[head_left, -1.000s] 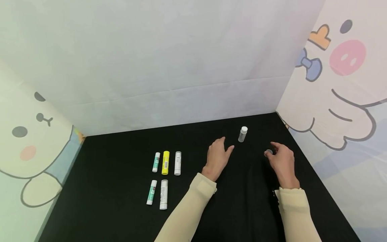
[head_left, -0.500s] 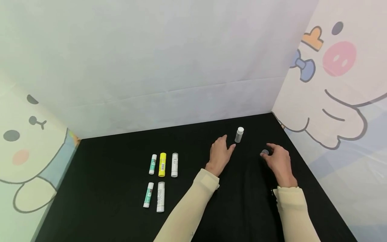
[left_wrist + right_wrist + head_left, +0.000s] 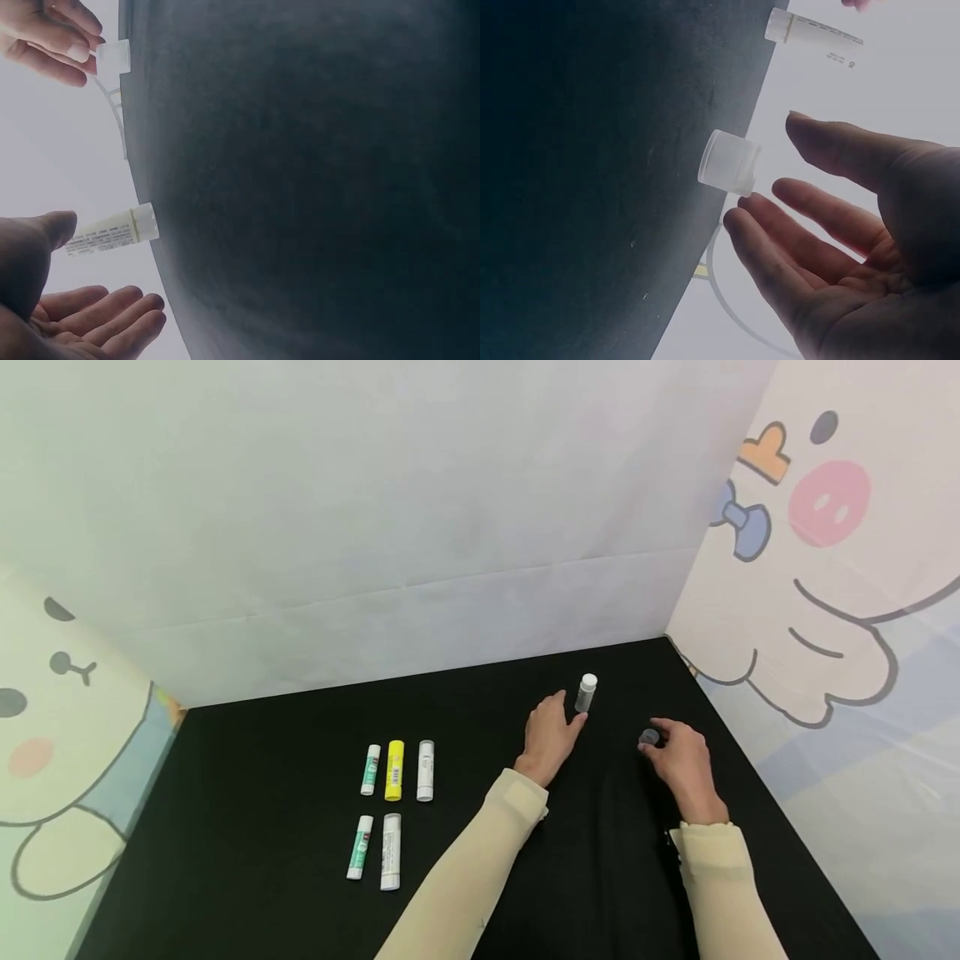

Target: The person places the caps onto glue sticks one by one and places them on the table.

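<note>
A clear-bodied glue stick (image 3: 585,696) with a white top stands upright near the back right of the black table. My left hand (image 3: 549,735) is beside it; in the left wrist view, thumb and loose fingers spread around the glue stick (image 3: 112,232) without gripping it. Farther right, a small translucent cap (image 3: 649,737) stands on the table. Around it, my right hand (image 3: 684,764) has thumb and fingers parted. In the right wrist view a gap shows between the thumb and the cap (image 3: 729,163), while the fingertips are close to it; contact cannot be told.
Several glue sticks lie at left in two rows: a green-and-white one (image 3: 371,770), a yellow one (image 3: 394,771) and a white one (image 3: 425,771) behind, another green-and-white one (image 3: 360,847) and a larger white one (image 3: 391,852) in front. A white cloth wall (image 3: 435,618) bounds the back.
My left hand has come closer to the upright glue stick. More of the cap shows past my right thumb. The whole head view has shifted, so the scene appears farther left.
</note>
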The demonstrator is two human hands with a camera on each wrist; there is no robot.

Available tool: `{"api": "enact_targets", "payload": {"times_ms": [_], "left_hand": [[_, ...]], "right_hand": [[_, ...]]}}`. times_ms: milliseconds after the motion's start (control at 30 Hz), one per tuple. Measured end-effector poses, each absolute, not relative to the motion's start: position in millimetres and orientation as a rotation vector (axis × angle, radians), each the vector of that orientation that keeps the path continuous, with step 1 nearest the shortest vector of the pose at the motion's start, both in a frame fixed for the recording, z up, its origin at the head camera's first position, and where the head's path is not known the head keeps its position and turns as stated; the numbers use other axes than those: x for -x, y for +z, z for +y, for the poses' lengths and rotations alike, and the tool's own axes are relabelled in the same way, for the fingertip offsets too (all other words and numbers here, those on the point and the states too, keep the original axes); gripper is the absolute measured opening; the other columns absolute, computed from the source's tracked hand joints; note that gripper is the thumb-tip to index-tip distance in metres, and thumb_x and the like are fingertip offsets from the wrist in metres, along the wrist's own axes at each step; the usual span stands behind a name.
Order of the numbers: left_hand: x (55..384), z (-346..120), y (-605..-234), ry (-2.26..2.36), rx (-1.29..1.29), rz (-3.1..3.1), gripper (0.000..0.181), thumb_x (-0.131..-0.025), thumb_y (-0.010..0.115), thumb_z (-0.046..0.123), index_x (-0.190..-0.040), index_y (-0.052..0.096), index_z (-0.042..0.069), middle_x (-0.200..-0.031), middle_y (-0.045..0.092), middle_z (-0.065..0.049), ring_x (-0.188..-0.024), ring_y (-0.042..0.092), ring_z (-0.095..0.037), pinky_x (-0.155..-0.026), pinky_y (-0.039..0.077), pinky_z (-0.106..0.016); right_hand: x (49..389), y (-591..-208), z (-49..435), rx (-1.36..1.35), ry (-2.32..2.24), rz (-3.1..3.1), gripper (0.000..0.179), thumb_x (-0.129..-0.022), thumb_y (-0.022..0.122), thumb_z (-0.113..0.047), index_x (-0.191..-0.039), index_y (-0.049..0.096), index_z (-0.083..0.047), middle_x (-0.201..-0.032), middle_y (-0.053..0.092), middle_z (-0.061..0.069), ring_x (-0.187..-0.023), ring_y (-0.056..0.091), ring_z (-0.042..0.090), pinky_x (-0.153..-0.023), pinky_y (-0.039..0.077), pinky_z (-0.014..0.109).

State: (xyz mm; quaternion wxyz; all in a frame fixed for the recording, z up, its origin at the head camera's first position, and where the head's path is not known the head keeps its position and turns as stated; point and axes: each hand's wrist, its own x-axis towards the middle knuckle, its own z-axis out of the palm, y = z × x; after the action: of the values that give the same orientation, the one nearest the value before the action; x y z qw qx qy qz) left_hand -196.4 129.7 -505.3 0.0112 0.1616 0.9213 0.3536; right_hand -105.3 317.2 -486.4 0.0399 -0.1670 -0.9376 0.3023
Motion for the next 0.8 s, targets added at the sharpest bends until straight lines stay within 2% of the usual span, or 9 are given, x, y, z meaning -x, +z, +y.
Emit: {"api": "enact_targets", "payload": {"times_ms": [600, 800], "left_hand": [[212, 147, -513, 1.116, -0.516, 2.845, 0.046, -0.103, 0.072, 0.032, -0.138, 0.064, 0.002, -0.128, 0.072, -0.013, -0.113, 0.073, -0.025, -0.092, 0.060, -0.036], [217, 154, -514, 1.146, -0.516, 2.840, 0.039, -0.103, 0.072, 0.031, -0.132, 0.067, 0.004, -0.124, 0.074, -0.011, -0.107, 0.074, -0.023, -0.089, 0.060, -0.035]], "right_hand": [[107, -495, 315, 0.505, 0.975, -2.881, 0.047, -0.097, 0.072, -0.003, -0.140, 0.060, 0.010, -0.131, 0.064, 0.037, -0.118, 0.062, 0.051, -0.097, 0.051, 0.062], [106, -497, 316, 0.501, 0.969, -2.873, 0.044, -0.096, 0.072, -0.001, -0.137, 0.062, 0.011, -0.124, 0.067, 0.036, -0.112, 0.066, 0.048, -0.093, 0.052, 0.060]]}}
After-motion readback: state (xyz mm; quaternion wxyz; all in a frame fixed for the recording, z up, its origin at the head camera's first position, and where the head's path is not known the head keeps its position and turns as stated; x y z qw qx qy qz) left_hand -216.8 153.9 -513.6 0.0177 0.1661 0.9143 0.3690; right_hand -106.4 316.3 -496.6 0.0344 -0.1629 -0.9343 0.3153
